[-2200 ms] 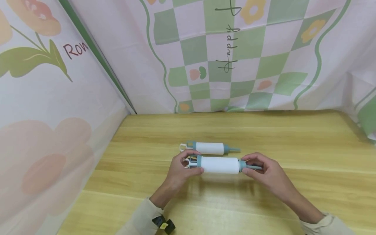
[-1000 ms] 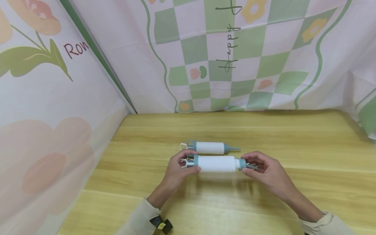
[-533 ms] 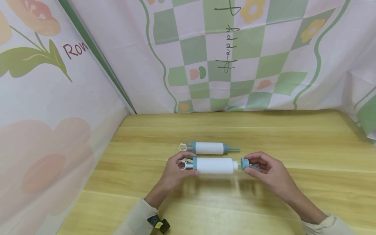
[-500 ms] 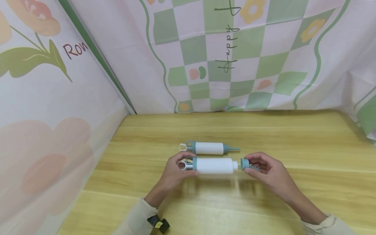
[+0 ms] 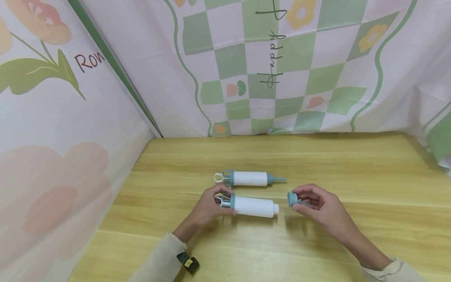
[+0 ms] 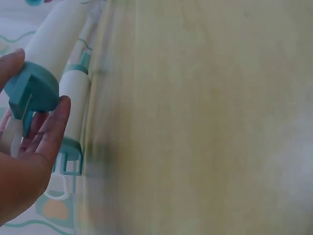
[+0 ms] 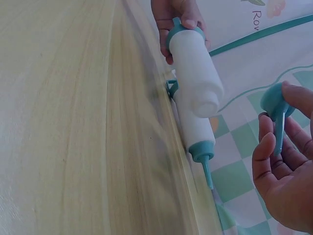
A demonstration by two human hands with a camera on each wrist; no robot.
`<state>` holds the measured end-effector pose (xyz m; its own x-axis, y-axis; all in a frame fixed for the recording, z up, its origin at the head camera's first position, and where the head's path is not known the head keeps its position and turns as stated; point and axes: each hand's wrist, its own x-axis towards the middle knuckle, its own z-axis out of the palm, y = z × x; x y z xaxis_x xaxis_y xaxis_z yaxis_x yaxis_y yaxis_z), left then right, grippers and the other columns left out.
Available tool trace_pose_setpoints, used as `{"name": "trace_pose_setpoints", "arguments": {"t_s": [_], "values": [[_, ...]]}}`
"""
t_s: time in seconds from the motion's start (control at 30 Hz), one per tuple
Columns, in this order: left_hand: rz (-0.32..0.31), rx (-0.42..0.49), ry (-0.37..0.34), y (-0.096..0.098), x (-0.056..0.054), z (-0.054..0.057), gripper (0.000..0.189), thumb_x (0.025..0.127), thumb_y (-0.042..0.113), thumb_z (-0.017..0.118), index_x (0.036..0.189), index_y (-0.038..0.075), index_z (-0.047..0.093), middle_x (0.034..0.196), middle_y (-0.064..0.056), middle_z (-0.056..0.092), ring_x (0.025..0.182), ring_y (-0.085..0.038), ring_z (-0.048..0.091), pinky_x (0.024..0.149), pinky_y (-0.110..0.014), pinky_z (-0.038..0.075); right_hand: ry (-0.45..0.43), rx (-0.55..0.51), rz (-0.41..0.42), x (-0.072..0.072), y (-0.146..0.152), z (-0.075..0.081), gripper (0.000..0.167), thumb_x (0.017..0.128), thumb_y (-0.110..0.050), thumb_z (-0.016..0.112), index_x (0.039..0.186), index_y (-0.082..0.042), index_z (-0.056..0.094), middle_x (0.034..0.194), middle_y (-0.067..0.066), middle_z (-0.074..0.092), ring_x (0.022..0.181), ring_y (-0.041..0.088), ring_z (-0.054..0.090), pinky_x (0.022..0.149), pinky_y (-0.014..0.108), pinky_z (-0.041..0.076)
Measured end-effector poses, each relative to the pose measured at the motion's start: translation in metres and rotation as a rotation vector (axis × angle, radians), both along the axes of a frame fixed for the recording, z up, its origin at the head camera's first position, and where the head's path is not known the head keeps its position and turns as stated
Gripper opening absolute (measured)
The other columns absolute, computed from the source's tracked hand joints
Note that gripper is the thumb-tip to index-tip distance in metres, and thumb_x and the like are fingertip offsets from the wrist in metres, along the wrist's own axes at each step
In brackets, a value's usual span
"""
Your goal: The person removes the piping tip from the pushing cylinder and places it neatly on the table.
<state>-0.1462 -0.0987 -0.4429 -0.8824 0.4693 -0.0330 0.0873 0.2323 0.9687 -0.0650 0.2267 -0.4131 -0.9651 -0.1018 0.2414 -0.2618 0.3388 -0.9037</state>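
Note:
My left hand (image 5: 207,206) grips the teal end piece of a white bottle (image 5: 253,206), its thumb and fingers on either side. A pale loop sticks out of that end. The bottle's narrow white neck (image 5: 276,209) points right and is bare. My right hand (image 5: 329,211) pinches a teal nozzle cap (image 5: 292,199) with a long thin spout, held a short way right of the neck. In the right wrist view the spout (image 7: 279,129) hangs down between my fingers. Just behind lies a second, similar bottle (image 5: 250,178) with its teal nozzle (image 5: 270,179) on.
The wooden table (image 5: 352,168) extends to both sides. A white cloth with a green check print (image 5: 260,109) hangs along its back edge, and a flowered cloth (image 5: 88,164) stands at the left. A dark wrist strap (image 5: 188,263) sits at my left sleeve.
The nozzle cap has come off the bottle's neck in my right hand. My left hand has drawn the bottle left and slightly toward me, widening the gap. The rear bottle stays put.

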Motion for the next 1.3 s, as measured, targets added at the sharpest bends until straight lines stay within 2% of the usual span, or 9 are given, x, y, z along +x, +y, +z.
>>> {"name": "trace_pose_setpoints", "arguments": {"t_s": [0.17,0.33,0.6,0.8,0.93,1.07,1.17,1.3], "values": [[-0.005,-0.046,0.017,0.001,-0.002,-0.007,0.047,0.071,0.005,0.09,0.111,0.012,0.067,0.105,-0.005,0.066,0.084,-0.022,0.06,0.071,-0.034,0.051,-0.008,-0.007,0.001,-0.001,-0.001,-0.001,0.029,0.09,-0.004,0.074,0.115,0.003,0.063,0.104,0.011,0.067,0.091,0.013,0.066,0.078,0.023,0.055],[0.004,-0.084,0.032,0.002,-0.002,-0.008,0.046,0.071,0.007,0.09,0.11,0.012,0.067,0.105,-0.003,0.065,0.087,-0.021,0.058,0.073,-0.035,0.049,-0.001,-0.037,0.009,-0.001,-0.002,-0.001,0.028,0.088,0.0,0.074,0.115,0.003,0.064,0.102,0.01,0.068,0.09,0.013,0.066,0.076,0.023,0.055],[-0.031,-0.126,0.065,-0.001,0.001,-0.008,0.045,0.071,0.006,0.09,0.109,0.011,0.065,0.102,-0.003,0.065,0.092,-0.021,0.06,0.078,-0.035,0.052,-0.011,-0.042,0.033,-0.003,-0.005,-0.005,0.029,0.089,0.001,0.073,0.117,0.003,0.063,0.103,0.011,0.067,0.089,0.012,0.065,0.075,0.022,0.055],[-0.02,-0.201,0.071,0.0,0.001,-0.006,0.046,0.07,0.005,0.09,0.107,0.013,0.065,0.101,0.0,0.064,0.091,-0.02,0.059,0.079,-0.036,0.051,-0.014,-0.05,0.044,-0.005,-0.007,-0.008,0.03,0.089,0.001,0.073,0.117,0.003,0.063,0.103,0.012,0.067,0.09,0.013,0.065,0.076,0.022,0.055],[-0.042,-0.243,0.065,0.0,0.002,0.001,0.047,0.072,0.007,0.09,0.111,0.015,0.065,0.105,0.002,0.063,0.095,-0.02,0.059,0.081,-0.036,0.052,0.009,-0.065,0.052,-0.006,-0.01,-0.007,0.03,0.088,0.003,0.074,0.115,0.004,0.063,0.102,0.012,0.068,0.089,0.013,0.066,0.076,0.022,0.055],[-0.064,-0.283,0.078,-0.002,0.003,0.013,0.054,0.077,0.016,0.088,0.125,0.016,0.063,0.128,0.0,0.06,0.113,-0.023,0.057,0.089,-0.04,0.051,0.018,-0.083,0.062,-0.006,-0.012,-0.007,0.03,0.087,0.004,0.074,0.114,0.005,0.063,0.1,0.01,0.068,0.087,0.013,0.066,0.076,0.023,0.055],[-0.064,-0.282,0.159,-0.002,0.004,0.025,0.056,0.082,0.018,0.085,0.132,0.013,0.06,0.139,-0.003,0.055,0.126,-0.03,0.051,0.099,-0.047,0.046,0.019,-0.09,0.064,-0.007,-0.012,-0.006,0.03,0.086,0.005,0.074,0.114,0.006,0.063,0.1,0.01,0.068,0.087,0.014,0.066,0.075,0.023,0.056],[-0.077,-0.201,0.285,0.007,0.003,0.039,0.048,0.085,0.013,0.082,0.128,0.006,0.062,0.131,-0.009,0.061,0.125,-0.034,0.053,0.102,-0.051,0.044,0.018,-0.096,0.065,-0.007,-0.013,-0.005,0.029,0.086,0.005,0.074,0.114,0.006,0.062,0.099,0.01,0.069,0.086,0.014,0.066,0.075,0.023,0.056]]}}
